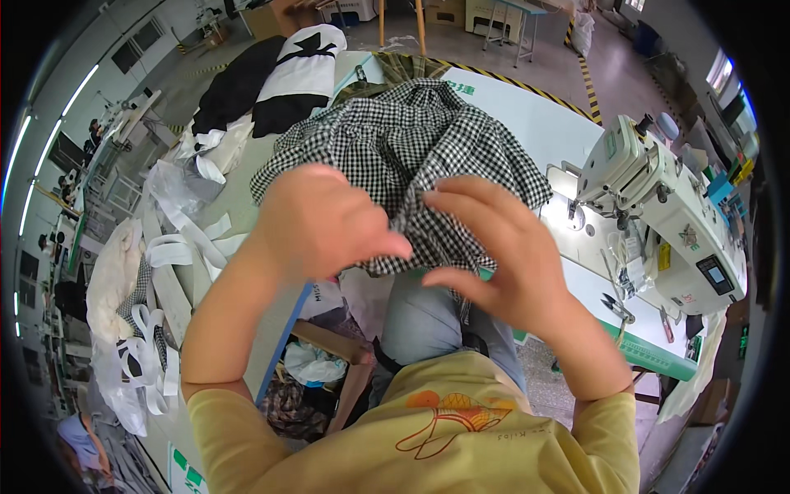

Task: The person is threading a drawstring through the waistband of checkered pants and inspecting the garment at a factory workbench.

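A black-and-white checked fabric piece (411, 140) hangs bunched in front of me, over the pale sewing table (527, 123). My left hand (317, 222) grips its near left edge, fingers curled into the cloth and thumb pointing right. My right hand (494, 247) pinches the near edge at the middle, with fingers bent over the fabric. Both hands are raised close to the camera, and the cloth's lower hem falls between them above my lap.
A white sewing machine (658, 206) stands at the right, with small scissors (615, 306) in front of it. Black and white garment pieces (288, 70) lie at the far left of the table. White strips and bags (156, 263) pile up at the left.
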Action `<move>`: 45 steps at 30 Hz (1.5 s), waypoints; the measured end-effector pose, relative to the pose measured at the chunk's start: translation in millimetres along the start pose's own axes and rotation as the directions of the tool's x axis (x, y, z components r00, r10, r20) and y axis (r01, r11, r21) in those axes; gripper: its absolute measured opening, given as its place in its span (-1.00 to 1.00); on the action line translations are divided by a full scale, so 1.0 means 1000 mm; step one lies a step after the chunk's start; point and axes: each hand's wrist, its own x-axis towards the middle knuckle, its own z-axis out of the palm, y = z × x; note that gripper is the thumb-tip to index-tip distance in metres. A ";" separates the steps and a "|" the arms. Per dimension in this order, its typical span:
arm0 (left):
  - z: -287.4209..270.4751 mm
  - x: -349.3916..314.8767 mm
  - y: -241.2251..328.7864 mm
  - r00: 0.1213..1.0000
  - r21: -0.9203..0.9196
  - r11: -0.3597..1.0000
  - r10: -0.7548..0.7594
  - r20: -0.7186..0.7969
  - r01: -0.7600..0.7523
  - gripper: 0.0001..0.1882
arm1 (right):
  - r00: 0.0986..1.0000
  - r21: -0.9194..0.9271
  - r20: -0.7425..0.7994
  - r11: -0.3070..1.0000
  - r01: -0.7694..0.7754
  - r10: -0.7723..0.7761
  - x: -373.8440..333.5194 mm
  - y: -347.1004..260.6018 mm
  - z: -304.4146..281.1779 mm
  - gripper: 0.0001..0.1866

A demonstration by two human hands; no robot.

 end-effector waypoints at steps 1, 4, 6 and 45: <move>0.000 -0.001 0.008 0.998 0.045 0.998 0.052 -0.026 -0.051 -0.64 | 0.997 -0.021 0.076 1.000 -0.002 0.004 0.004 -0.008 0.002 -0.56; -0.010 0.003 0.030 0.997 0.016 0.997 0.072 0.014 -0.072 -0.65 | 0.960 -0.185 0.132 0.946 0.267 -0.245 0.002 -0.002 0.016 -0.89; -0.021 0.005 0.037 0.994 -0.003 0.998 0.057 0.095 -0.057 -0.72 | 0.937 -0.167 0.198 0.932 0.321 -0.288 -0.004 -0.004 0.015 -0.95; 0.007 0.019 -0.174 0.168 -0.673 -0.113 -0.926 0.337 0.731 -0.79 | 0.991 -0.356 0.124 0.934 0.002 0.045 -0.090 -0.033 -0.024 -0.86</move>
